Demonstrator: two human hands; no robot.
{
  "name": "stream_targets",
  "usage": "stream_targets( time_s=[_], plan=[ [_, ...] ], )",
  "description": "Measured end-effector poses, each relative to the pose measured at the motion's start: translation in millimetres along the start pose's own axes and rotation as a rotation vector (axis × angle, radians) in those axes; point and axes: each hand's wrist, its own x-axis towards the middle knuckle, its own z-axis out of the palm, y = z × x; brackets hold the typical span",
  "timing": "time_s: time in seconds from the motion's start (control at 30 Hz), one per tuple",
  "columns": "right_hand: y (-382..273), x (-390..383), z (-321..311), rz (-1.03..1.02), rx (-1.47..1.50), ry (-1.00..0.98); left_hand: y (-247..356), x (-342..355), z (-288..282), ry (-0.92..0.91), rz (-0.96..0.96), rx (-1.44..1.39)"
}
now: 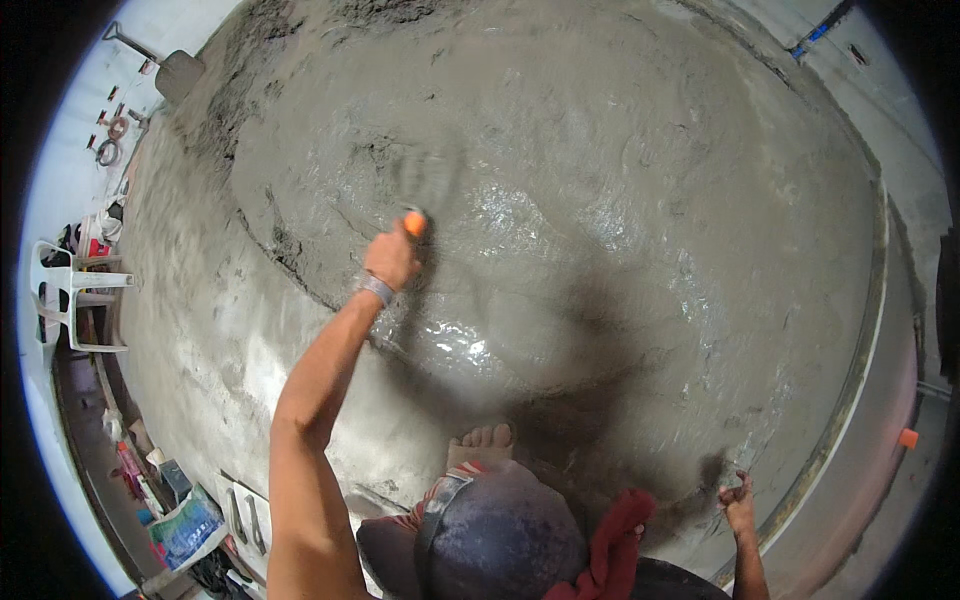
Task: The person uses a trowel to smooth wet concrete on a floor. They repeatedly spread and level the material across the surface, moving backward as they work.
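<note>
Stretched forward over wet grey mortar (560, 330), my left hand (392, 258) is closed round the handle of a trowel (414, 222). The handle's orange end shows; its blade is smeared by motion above the mortar, so contact is unclear. A grey band circles that wrist. Low at the right, my right hand (738, 503) is close to the wet surface, fingers loosely bent and apart, with no tool visible. Between my arms are a dark blue rounded cloth-covered shape (505, 535), a red cloth (618, 535) and a bare, muddy foot (485, 440).
A shovel (178, 76) leans at the far left. Down the left side are a white plastic chair (68, 290), a printed bag (187, 530) and several loose tools. A raised edge (868, 350) curves along the right. Rougher mortar (240, 85) lies at the far left.
</note>
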Motion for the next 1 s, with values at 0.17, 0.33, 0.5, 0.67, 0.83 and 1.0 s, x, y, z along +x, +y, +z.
stream_targets(
  time_s=[0.17, 0.33, 0.5, 0.67, 0.83, 1.0],
  plan=[
    [-25.6, 3.7, 2.4, -0.017, -0.079, -0.045, 128.5, -70.2, 12.9, -0.155, 0.242, 0.005],
    [-10.1, 3.7, -8.1, -0.106, -0.086, -0.011, 176.4, -120.1, 5.3, -0.217, 0.697, -0.187],
    [17.2, -9.0, -12.8, 0.052, 0.013, 0.004, 27.7, -84.2, -19.2, 0.033, 0.223, -0.096],
    [14.5, 15.3, -11.3, 0.226, -0.003, -0.065, -247.6, -37.5, -53.3, 0.391, -0.425, 0.036],
    [3.5, 16.7, -27.3, 0.259, -0.174, -0.092, -309.6, -12.5, -65.5, 0.295, -0.744, -0.067],
    [-2.7, 16.9, -30.3, 0.259, -0.189, -0.097, -328.5, 15.4, -51.8, 0.245, -0.736, -0.006]
  ],
)
